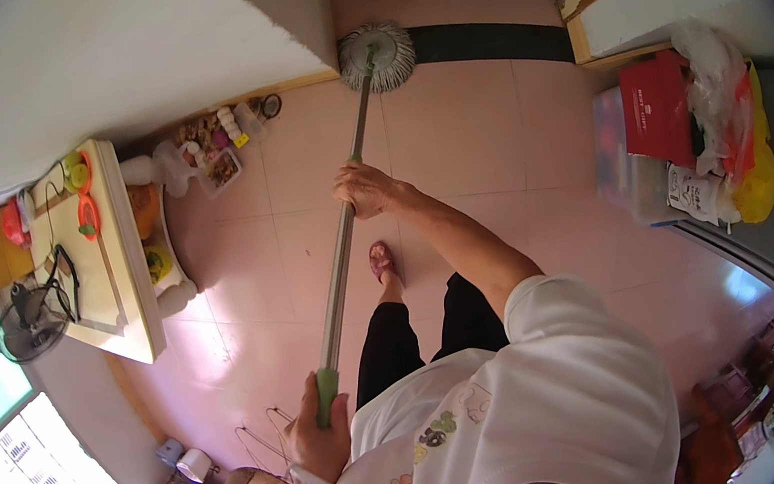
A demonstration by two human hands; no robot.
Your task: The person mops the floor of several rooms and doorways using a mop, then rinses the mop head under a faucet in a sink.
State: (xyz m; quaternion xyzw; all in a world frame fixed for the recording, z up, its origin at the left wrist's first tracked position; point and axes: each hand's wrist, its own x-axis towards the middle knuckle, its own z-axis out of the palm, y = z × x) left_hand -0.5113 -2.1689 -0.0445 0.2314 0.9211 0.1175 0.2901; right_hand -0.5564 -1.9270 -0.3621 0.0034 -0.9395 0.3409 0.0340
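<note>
A mop (338, 290) with a long metal pole slants across the middle, away from my body. My left hand (319, 433) is closed round its green grip at the near end, with a pale band on the wrist. Farther up the pole, my right hand (365, 190) wraps round the shaft with the arm stretched forward. The round mop head (377, 57), with grey-white strands, lies on the pink tiled floor (450, 131) beside the wall corner and touches the dark floor strip (487, 45).
At left, a cream table (128, 253) carries a small fan (33, 320) and orange dishes. Plastic containers (219, 170) sit along the wall. A red box (656, 113) and bags (753, 174) are stacked at right. Wooden frame edges (578, 39) border the doorway. Furniture stands at the lower right.
</note>
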